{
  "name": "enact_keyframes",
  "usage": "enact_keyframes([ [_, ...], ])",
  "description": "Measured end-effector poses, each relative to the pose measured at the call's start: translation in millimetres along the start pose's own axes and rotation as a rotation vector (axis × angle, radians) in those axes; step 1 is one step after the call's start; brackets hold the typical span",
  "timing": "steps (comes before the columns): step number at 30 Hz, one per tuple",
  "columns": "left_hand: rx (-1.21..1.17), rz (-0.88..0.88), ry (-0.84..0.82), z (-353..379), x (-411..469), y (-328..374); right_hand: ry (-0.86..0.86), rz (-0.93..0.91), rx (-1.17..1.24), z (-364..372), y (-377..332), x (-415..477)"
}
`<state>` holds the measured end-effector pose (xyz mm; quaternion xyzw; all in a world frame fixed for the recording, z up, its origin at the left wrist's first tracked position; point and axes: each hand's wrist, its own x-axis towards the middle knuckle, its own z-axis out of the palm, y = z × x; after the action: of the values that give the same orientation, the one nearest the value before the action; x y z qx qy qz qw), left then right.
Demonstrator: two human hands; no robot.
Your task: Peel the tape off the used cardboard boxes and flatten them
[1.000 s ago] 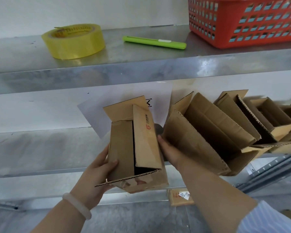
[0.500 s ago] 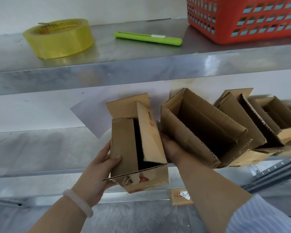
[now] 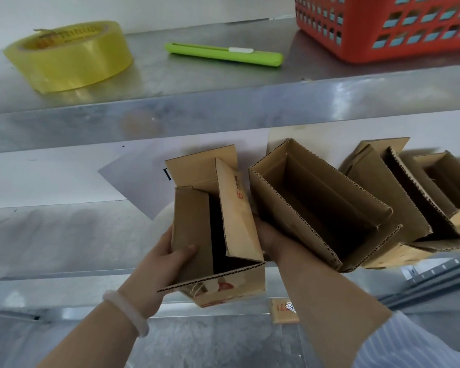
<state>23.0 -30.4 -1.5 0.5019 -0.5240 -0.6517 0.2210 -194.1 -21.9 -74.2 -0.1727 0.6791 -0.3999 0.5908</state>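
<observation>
We grip the box (image 3: 194, 235) w/ L hand (image 3: 168, 261) & R hand (image 3: 270, 235); its flap (image 3: 237, 216) shows red print, maybe a "6"; lettering on tape roll (image 3: 69, 57) unreadable.

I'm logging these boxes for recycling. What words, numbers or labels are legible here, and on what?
"6", in red, on the flap of the held box; the small dark characters beside it are too small to read.
Orange print on the core of the tape roll: blurred.
Red handwriting on the cardboard piece under the shelf: unclear.
Black mark on the paper on the wall: mostly hidden.
</observation>
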Motion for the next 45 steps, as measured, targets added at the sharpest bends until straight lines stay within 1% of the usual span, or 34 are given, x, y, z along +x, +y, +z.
enact_keyframes([
  [1,-0.004,-0.002,0.011,-1.7,0.0,-1.0,-0.009,0.023,0.021,-0.7,-0.2,2.0],
  [3,-0.012,-0.009,0.027,-5.9,-1.2,-2.9,-0.016,0.013,-0.023,-0.5,-4.3,-2.4],
  [7,-0.033,-0.014,0.048,-20.9,-6.0,-6.6,0.053,0.024,-0.1,0.4,-3.9,1.7],
  [9,-0.054,-0.012,0.034,-29.6,-8.0,-7.7,0.087,-0.003,-0.161,2.8,-1.0,7.5],
  [11,-0.097,-0.015,0.015,-35.6,-7.3,-8.1,0.081,-0.044,-0.171,4.5,1.9,11.0],
  [15,-0.197,-0.03,-0.019,-39.7,-3.1,-9.0,0.03,-0.054,-0.095,2.3,11.9,1.8],
  [19,-0.174,-0.026,-0.057,-45.2,-2.3,-10.0,-0.056,0.007,0.037,-2.6,20.5,-11.9],
  [23,-0.169,-0.064,-0.075,-60.8,0.4,-4.8,0.004,-0.015,0.038,-2.2,13.3,-32.6],
  [25,-0.145,-0.09,-0.099,-68.3,-0.7,0.5,0.046,-0.037,0.035,-0.5,10.0,-40.4],
  [28,-0.095,-0.101,-0.086,-76.4,-5.5,13.7,0.072,-0.061,0.014,7.4,6.2,-49.3],
  [32,0.143,-0.109,-0.231,-88.3,-14.7,31.5,0.106,-0.101,-0.039,18.3,6.1,-54.3],
  [35,0.206,-0.128,-0.206,-95.2,-15.8,35.2,0.127,-0.151,-0.059,25.5,5.3,-60.8],
  [38,0.156,-0.142,-0.112,-99.9,-10.7,21.8,0.152,-0.229,-0.047,32.6,6.7,-67.8],
  [41,-0.011,-0.161,-0.068,-103.6,-10.9,3.8,0.173,-0.207,0.084,36.6,8.5,-71.7],
  [43,-0.128,-0.175,-0.072,-104.9,-13.6,-7.8,0.128,-0.201,0.12,38.5,9.3,-75.5],
  [45,-0.191,-0.154,-0.089,-105.1,-15.0,-18.0,0.039,-0.211,0.105,41.2,10.1,-82.2],
])
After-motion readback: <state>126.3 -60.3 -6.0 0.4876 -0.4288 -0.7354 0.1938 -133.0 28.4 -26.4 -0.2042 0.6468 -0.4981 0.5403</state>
